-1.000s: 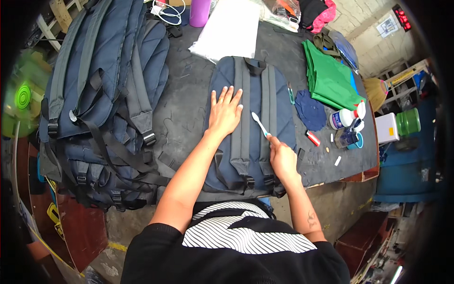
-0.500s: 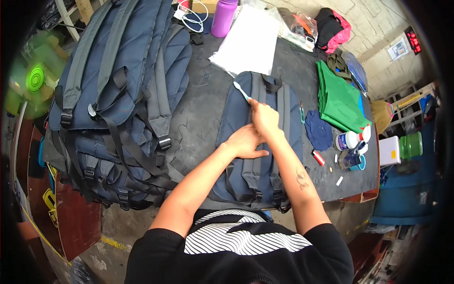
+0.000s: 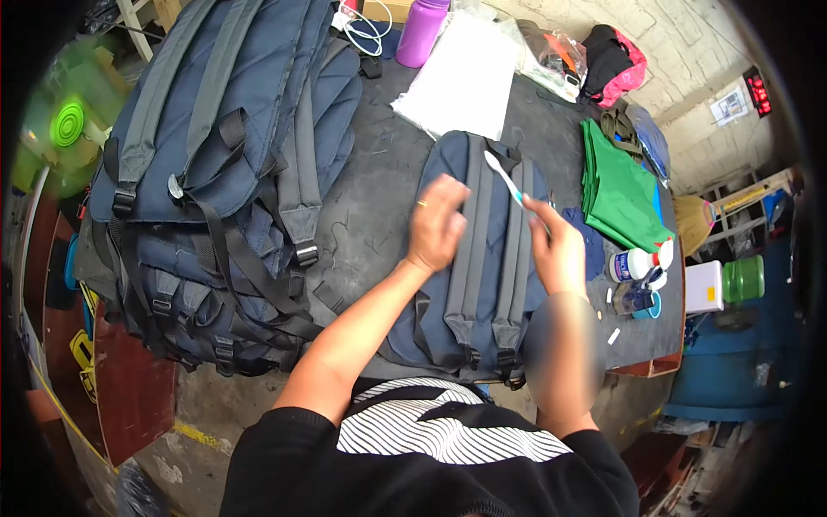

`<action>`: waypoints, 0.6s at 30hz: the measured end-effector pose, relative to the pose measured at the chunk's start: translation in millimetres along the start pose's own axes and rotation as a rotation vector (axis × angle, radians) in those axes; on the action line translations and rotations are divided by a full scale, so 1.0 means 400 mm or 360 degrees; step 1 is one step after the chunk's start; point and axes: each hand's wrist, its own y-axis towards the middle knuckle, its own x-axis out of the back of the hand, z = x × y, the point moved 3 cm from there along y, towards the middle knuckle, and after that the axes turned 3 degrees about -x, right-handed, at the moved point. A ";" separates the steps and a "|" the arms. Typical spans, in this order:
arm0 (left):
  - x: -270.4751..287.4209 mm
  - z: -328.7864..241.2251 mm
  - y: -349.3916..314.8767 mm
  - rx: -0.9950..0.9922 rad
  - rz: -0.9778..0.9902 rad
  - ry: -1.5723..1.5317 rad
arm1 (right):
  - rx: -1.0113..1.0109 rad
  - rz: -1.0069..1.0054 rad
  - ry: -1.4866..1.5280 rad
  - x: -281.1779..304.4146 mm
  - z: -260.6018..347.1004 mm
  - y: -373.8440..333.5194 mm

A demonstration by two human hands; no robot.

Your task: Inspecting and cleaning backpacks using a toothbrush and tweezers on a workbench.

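Observation:
A dark blue backpack [image 3: 461,181] with two grey padded shoulder straps lies in front of me, straps up, near the table's front edge. My right hand [image 3: 556,246] is closed round the handle of a white and teal toothbrush [image 3: 504,177]. The brush head points up and left, over the upper part of the straps. Over the left side of the same backpack is my left hand [image 3: 438,224], fingers bent but apart, with nothing in it. Whether its fingertips touch the cloth I cannot tell.
A tall stack of similar backpacks [image 3: 228,164] fills the table's left side. Behind lie white sheets [image 3: 465,77] and a purple bottle [image 3: 422,33]. Green fabric [image 3: 616,185], a white spray bottle [image 3: 633,263] and a blue cup [image 3: 648,306] sit to the right. Thread scraps dot the dark tabletop [image 3: 370,198].
My hands have come apart: the right one moved right with the toothbrush, while the left lifted and shifted up the backpack's left side. The brush head swung to the right.

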 end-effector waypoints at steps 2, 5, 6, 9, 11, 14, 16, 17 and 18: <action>0.000 0.095 -0.037 0.0778 -0.0831 -0.0689 | -0.0321 0.0484 -0.0122 0.022 0.035 -0.067; -0.014 0.150 -0.059 0.1024 -0.0700 -0.1276 | -0.0105 0.0630 -0.0268 -0.100 0.022 -0.151; -0.010 0.154 -0.059 0.1022 -0.0759 -0.1321 | -0.0173 0.0634 -0.0217 -0.155 0.022 -0.167; -0.008 0.176 -0.063 0.1010 -0.0822 -0.1338 | -0.0170 0.0749 -0.0346 -0.158 0.043 -0.183; -0.011 0.166 -0.070 0.1019 -0.0811 -0.1298 | -0.0118 0.0751 -0.0407 -0.152 0.047 -0.179; -0.012 0.169 -0.071 0.0996 -0.0819 -0.1268 | -0.0021 0.0579 -0.0431 -0.206 0.041 -0.158; -0.010 0.174 -0.075 0.1016 -0.0848 -0.1229 | -0.0014 0.0512 -0.0375 -0.209 0.043 -0.161; -0.009 0.177 -0.077 0.1019 -0.0830 -0.1223 | -0.0016 0.0602 -0.0444 -0.194 0.056 -0.165; -0.009 0.181 -0.077 0.1016 -0.0818 -0.1218 | -0.0021 0.0692 -0.0510 -0.188 0.062 -0.171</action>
